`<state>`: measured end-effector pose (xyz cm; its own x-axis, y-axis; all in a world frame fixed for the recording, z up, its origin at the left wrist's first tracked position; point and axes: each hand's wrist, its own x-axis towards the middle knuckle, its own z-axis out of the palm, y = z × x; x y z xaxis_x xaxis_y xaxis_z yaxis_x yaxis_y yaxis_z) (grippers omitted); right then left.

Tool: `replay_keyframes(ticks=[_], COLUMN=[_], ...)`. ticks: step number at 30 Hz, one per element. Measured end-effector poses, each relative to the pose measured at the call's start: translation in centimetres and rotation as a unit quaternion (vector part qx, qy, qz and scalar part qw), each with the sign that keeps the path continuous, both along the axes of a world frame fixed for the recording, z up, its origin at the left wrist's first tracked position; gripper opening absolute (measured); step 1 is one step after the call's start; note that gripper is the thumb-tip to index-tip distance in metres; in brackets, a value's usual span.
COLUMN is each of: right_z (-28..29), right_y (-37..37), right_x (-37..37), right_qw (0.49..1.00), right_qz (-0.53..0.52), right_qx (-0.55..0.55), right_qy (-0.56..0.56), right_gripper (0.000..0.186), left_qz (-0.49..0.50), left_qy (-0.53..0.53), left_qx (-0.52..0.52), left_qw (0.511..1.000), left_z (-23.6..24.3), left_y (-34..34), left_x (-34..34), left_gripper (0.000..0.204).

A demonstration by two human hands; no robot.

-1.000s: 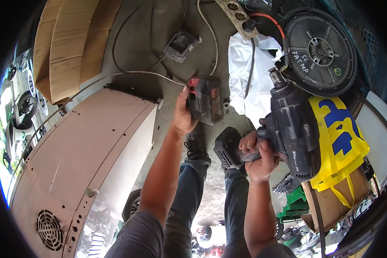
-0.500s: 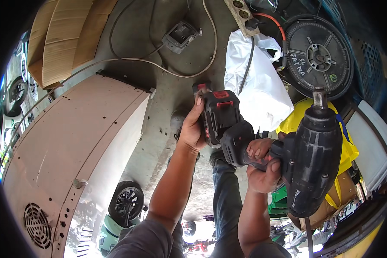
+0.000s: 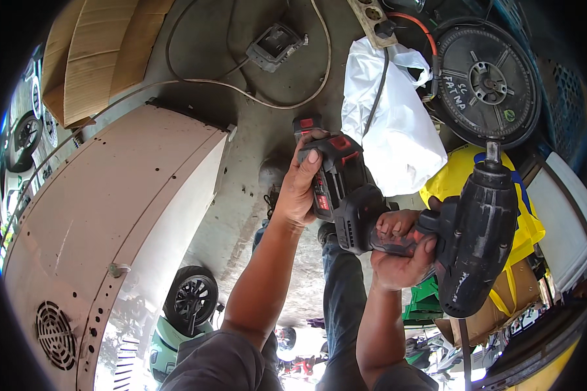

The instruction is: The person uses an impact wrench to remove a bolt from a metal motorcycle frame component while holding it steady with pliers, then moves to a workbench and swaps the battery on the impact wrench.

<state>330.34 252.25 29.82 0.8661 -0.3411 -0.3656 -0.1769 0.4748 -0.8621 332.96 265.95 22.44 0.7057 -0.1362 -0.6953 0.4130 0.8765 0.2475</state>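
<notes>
My right hand [image 3: 403, 251] is wrapped round the handle of a black cordless impact wrench [image 3: 479, 234]. The wrench's square drive points away from me, at the right. My left hand [image 3: 303, 179] grips a black battery pack [image 3: 340, 166] with red parts, its thumb along the pack's side. The pack is up against the foot of the wrench handle; I cannot tell whether it is latched. Just beyond my left fingers is a second black and red battery pack [image 3: 306, 122]; what supports it is hidden.
A pale metal cabinet [image 3: 117, 189] fills the left, with cardboard [image 3: 101, 52] behind it. Ahead on the floor lie a grey charger-like unit [image 3: 276, 47], looping cables and a power strip [image 3: 373, 19]. A white plastic bag [image 3: 391, 117], black wheel [image 3: 460, 58] and yellow bag [image 3: 463, 176] are at right.
The wrench has tilted slightly, its drive end shifting right. My left hand has moved a little, its thumb now further over the battery pack. The view has shifted slightly.
</notes>
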Motion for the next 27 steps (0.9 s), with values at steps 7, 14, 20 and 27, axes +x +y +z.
replay_keyframes(ticks=[7, 14, 20, 27], right_z=[-0.9, -0.4, -0.2, -2.6], right_y=[-0.1, 0.5, -0.7, -1.0], right_x=[0.7, 1.6, 1.2, -5.1], right_qw=[1.0, 0.999, 0.987, 0.904], right_qz=[-0.017, -0.012, 0.144, 0.334], right_qx=[-0.021, -0.035, -0.028, -0.215], right_qy=[0.005, -0.005, 0.06, 0.157], right_gripper=[0.059, 0.019, 0.043, 0.031], left_qz=[-0.009, 0.017, 0.007, 0.009], left_qy=[0.015, 0.093, 0.07, 0.16], left_qx=[-0.046, -0.071, -0.065, -0.047], left_qw=[0.999, 0.993, 0.995, 0.986], left_z=[0.4, 1.3, -0.9, -2.3], left_y=[-1.5, -3.1, -2.7, -1.9], left_x=[-1.5, -3.6, -6.2, -14.4], left_gripper=[0.052, 0.057, 0.056, 0.056])
